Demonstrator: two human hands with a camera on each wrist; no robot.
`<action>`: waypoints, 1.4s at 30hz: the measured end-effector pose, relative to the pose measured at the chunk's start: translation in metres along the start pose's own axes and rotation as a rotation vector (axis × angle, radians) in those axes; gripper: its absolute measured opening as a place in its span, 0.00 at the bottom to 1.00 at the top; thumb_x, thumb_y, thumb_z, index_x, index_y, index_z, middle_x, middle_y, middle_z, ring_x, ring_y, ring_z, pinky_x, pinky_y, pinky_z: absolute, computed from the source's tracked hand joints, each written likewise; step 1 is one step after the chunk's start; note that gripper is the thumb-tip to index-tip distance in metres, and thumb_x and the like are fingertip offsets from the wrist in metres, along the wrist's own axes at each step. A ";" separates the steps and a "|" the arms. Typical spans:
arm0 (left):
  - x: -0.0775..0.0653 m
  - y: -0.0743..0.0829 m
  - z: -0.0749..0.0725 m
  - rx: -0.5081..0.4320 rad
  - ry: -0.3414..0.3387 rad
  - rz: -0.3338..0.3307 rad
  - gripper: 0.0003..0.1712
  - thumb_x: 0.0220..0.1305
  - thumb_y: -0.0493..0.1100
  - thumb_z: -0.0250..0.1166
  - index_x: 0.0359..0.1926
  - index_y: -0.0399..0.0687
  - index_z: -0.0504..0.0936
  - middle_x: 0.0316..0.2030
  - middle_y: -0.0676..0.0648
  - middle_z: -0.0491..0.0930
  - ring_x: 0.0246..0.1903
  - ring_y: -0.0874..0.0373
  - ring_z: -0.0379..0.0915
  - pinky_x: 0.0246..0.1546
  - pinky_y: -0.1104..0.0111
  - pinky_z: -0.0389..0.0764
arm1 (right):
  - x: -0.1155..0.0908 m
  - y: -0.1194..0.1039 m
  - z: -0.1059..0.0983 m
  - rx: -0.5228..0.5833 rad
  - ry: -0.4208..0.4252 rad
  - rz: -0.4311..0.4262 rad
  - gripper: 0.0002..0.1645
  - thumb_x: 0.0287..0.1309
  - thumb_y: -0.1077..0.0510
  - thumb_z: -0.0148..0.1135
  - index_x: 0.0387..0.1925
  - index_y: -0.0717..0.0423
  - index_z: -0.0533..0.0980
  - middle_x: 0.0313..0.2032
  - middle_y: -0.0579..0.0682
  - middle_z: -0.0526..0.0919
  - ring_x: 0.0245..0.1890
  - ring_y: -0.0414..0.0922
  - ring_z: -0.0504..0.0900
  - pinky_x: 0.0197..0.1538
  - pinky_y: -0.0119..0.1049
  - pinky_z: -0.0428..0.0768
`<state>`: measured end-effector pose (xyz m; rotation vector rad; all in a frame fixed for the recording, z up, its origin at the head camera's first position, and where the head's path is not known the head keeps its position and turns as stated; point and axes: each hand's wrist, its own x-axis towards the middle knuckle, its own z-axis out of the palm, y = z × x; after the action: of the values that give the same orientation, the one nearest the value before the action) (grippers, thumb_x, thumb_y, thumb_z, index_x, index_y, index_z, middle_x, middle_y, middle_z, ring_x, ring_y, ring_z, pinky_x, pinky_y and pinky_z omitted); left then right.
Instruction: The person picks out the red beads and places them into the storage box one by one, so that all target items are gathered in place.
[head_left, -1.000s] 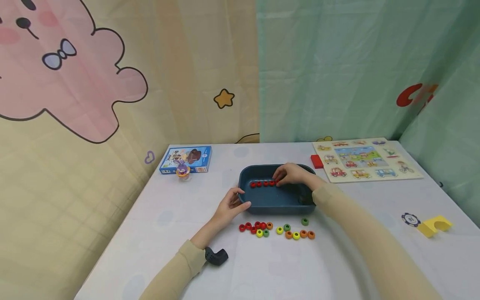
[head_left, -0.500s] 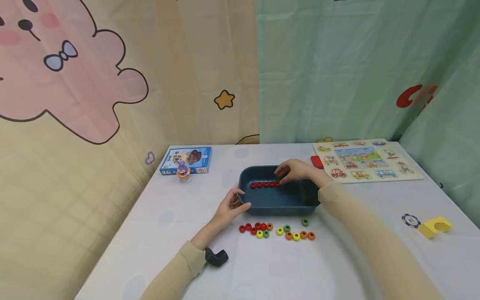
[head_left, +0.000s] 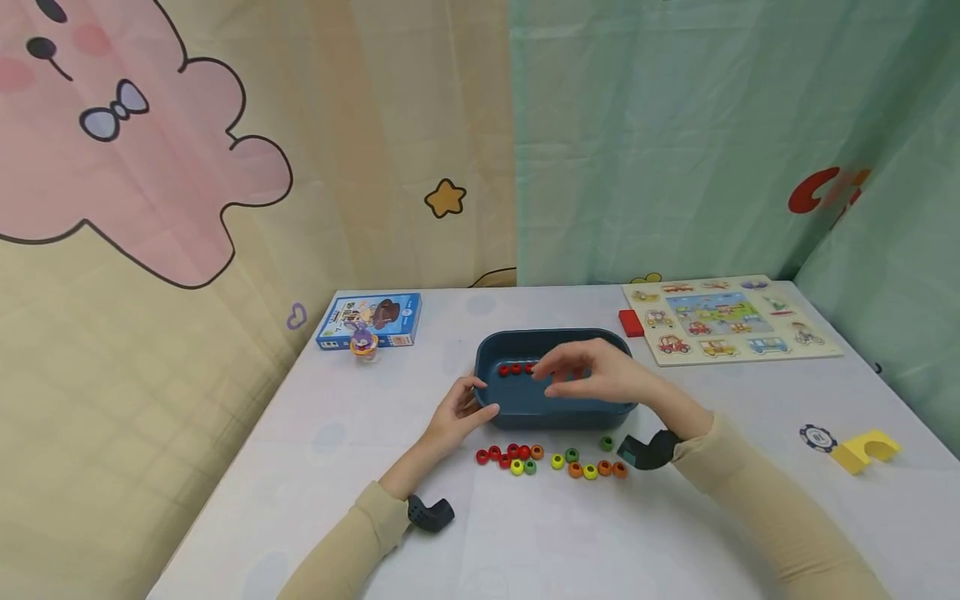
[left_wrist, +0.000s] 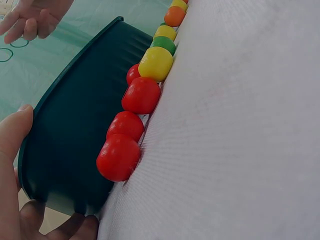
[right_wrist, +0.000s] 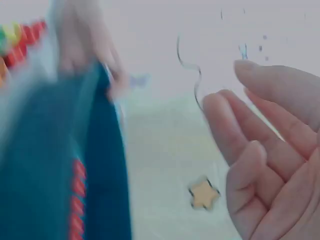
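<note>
A dark blue plastic tub point(head_left: 558, 421) stands in the middle of the table, with a row of red beads point(head_left: 516, 369) on its floor, partly hidden behind the right hand. My left hand point(head_left: 454, 412) grips the tub's left end; in the left wrist view its thumb lies at the rim and the fingers bend round the end wall. Over the tub hovers my right hand point(head_left: 600, 371), fingers loosely bent and nothing between them in the right wrist view. In front of the tub lie loose red beads point(left_wrist: 119, 157), along with orange, yellow and green beads point(head_left: 572, 455).
A blue picture box point(head_left: 375, 321) and a small rabbit figure point(head_left: 363, 340) stand at the back left. To the back right are a red block point(head_left: 632, 323) and a picture puzzle board point(head_left: 727, 321). Farther right lie a round chip point(head_left: 817, 438) and a yellow arch block point(head_left: 865, 452).
My right hand has let go of a red bead at the row's right end and lifted out of the tub, back toward the person. The left hand has stayed at the tub's end.
</note>
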<state>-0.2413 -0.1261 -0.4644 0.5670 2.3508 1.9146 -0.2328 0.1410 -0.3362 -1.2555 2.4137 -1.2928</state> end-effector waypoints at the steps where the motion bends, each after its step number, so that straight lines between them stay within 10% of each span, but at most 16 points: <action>1: 0.000 0.000 0.000 0.004 0.003 0.001 0.27 0.54 0.50 0.64 0.52 0.48 0.65 0.67 0.47 0.47 0.61 0.51 0.55 0.54 0.63 0.66 | -0.004 -0.005 0.007 0.010 -0.002 -0.020 0.16 0.52 0.60 0.62 0.44 0.56 0.75 0.40 0.48 0.80 0.32 0.41 0.78 0.33 0.37 0.78; 6: 0.000 -0.001 0.000 0.007 -0.001 0.035 0.26 0.54 0.50 0.64 0.51 0.48 0.65 0.66 0.46 0.49 0.60 0.50 0.57 0.54 0.62 0.66 | -0.016 -0.014 0.041 0.058 -0.020 -0.070 0.14 0.50 0.64 0.63 0.42 0.60 0.76 0.38 0.49 0.80 0.26 0.41 0.78 0.27 0.34 0.79; 17: -0.009 0.026 0.000 0.002 -0.043 0.036 0.25 0.58 0.42 0.61 0.52 0.37 0.62 0.66 0.37 0.47 0.60 0.45 0.55 0.56 0.57 0.63 | -0.027 0.048 0.098 -0.031 0.062 0.118 0.18 0.49 0.50 0.64 0.43 0.51 0.77 0.25 0.40 0.78 0.12 0.35 0.69 0.15 0.29 0.70; 31: -0.011 0.034 0.001 0.017 -0.034 0.002 0.27 0.58 0.44 0.61 0.53 0.36 0.61 0.66 0.37 0.47 0.60 0.44 0.55 0.56 0.55 0.63 | -0.023 0.054 0.109 -0.204 0.114 0.162 0.17 0.47 0.46 0.65 0.40 0.46 0.78 0.15 0.35 0.70 0.13 0.34 0.66 0.16 0.27 0.67; 42: -0.011 0.033 0.001 0.013 -0.036 0.014 0.26 0.58 0.43 0.61 0.53 0.37 0.62 0.65 0.36 0.48 0.60 0.44 0.55 0.56 0.55 0.63 | -0.020 0.055 0.112 -0.232 0.143 0.176 0.14 0.48 0.49 0.65 0.39 0.48 0.79 0.29 0.34 0.79 0.13 0.33 0.66 0.16 0.26 0.68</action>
<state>-0.2229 -0.1237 -0.4348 0.6161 2.3448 1.8802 -0.2020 0.1002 -0.4519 -0.9992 2.7695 -1.1157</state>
